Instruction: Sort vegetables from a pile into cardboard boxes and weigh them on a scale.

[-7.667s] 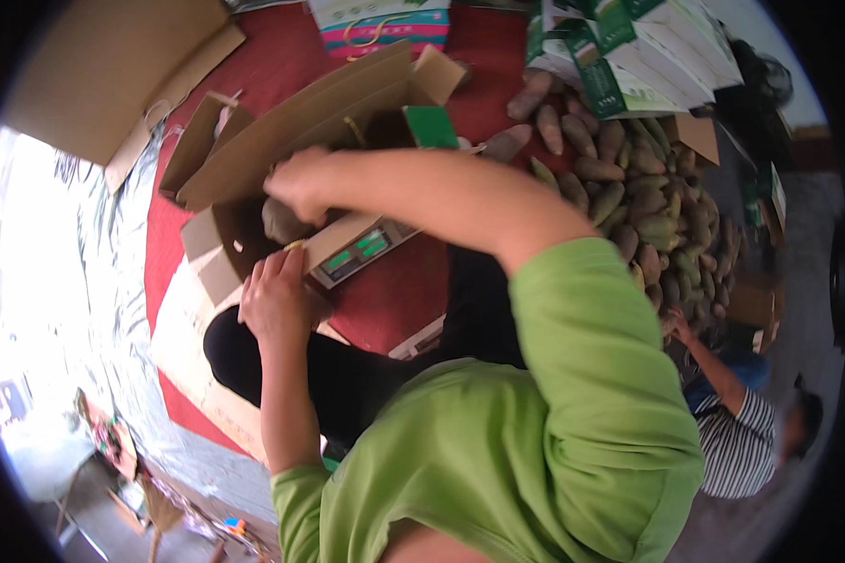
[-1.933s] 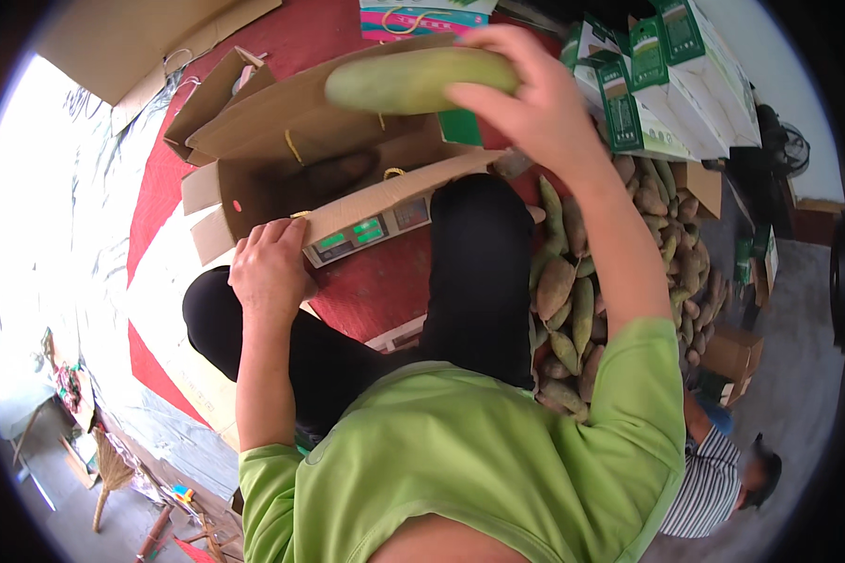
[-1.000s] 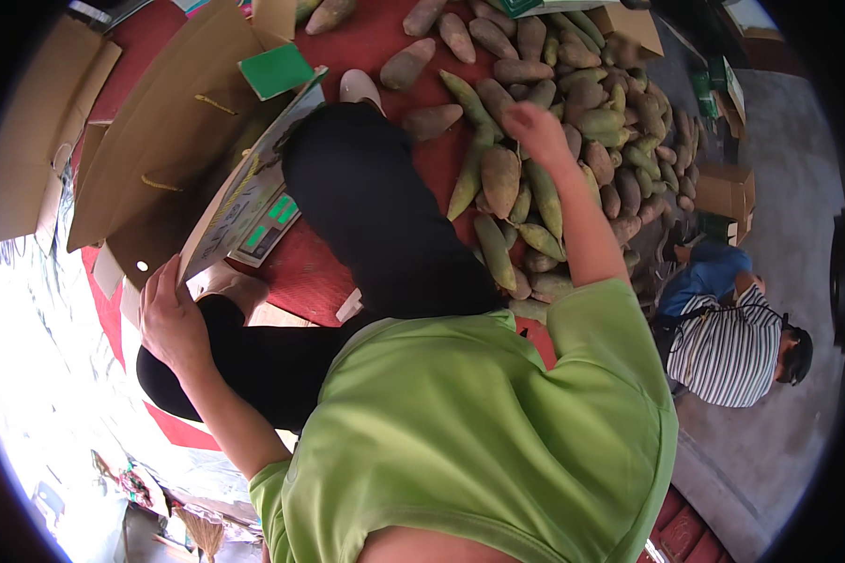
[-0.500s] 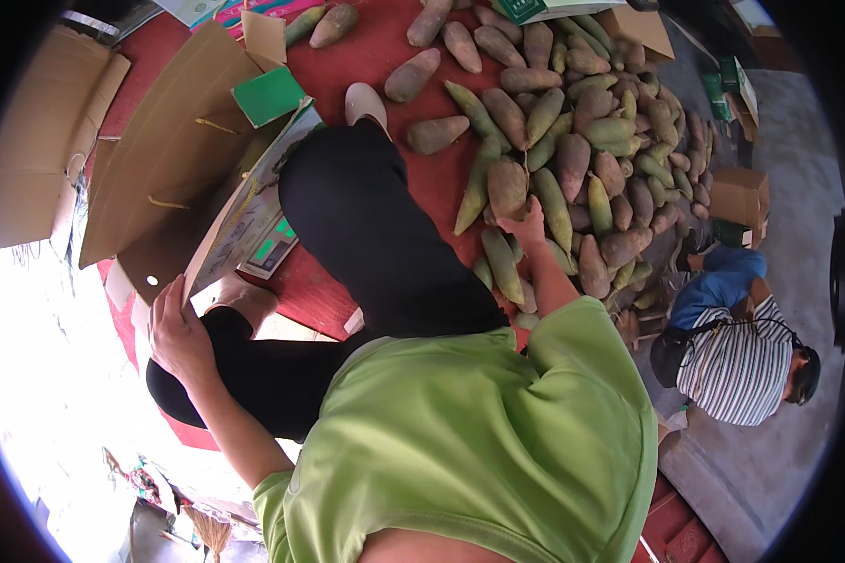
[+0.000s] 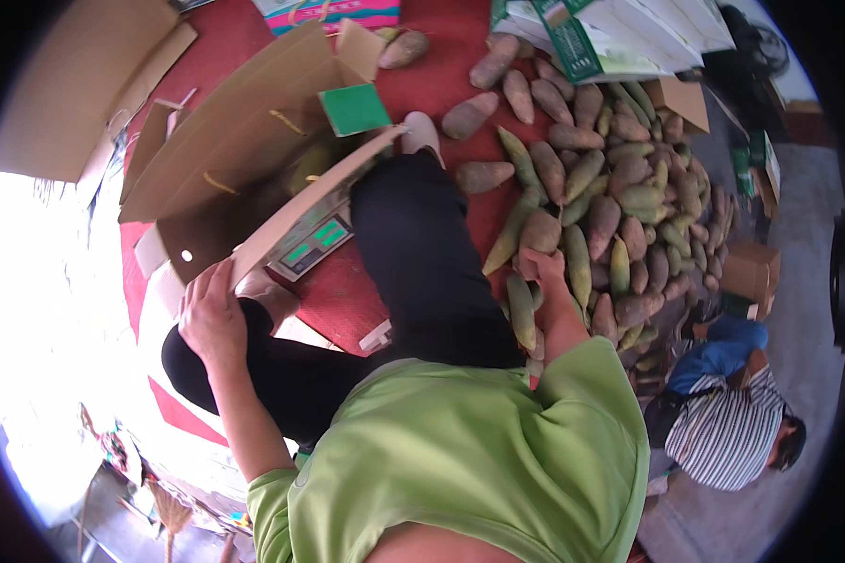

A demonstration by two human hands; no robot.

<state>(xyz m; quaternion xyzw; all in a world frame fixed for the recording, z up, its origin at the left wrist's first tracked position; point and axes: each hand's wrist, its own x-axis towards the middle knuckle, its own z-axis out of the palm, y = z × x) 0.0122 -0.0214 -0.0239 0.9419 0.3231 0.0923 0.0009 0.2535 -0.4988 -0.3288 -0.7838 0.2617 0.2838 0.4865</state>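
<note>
My left hand point(image 5: 214, 319) grips the near corner of an open cardboard carton point(image 5: 183, 239), its fingers curled over the top edge of the side wall. Yellow cord handles hang inside the carton, and a greenish radish point(image 5: 312, 167) shows dimly within. At the right, my right hand point(image 5: 543, 279) is closed around the near end of a thick brownish-red radish point(image 5: 540, 231), which lies on the pile; my fingertips are partly hidden. Long green radishes point(image 5: 509, 235) lie next to it. Beside the carton stands a scale point(image 5: 314, 246) with green-lit displays.
A large heap of radishes point(image 5: 643, 197) covers the right side of the red floor covering point(image 5: 432, 89). White and green boxes point(image 5: 629, 38) lie at the far side. A person in a striped shirt point(image 5: 728, 436) bends over at the right. My black-trousered leg point(image 5: 418, 253) lies between carton and heap.
The view has shifted, so most things appear farther right and the heap lower. The carton's near wall now appears more edge-on. Both hands keep their hold.
</note>
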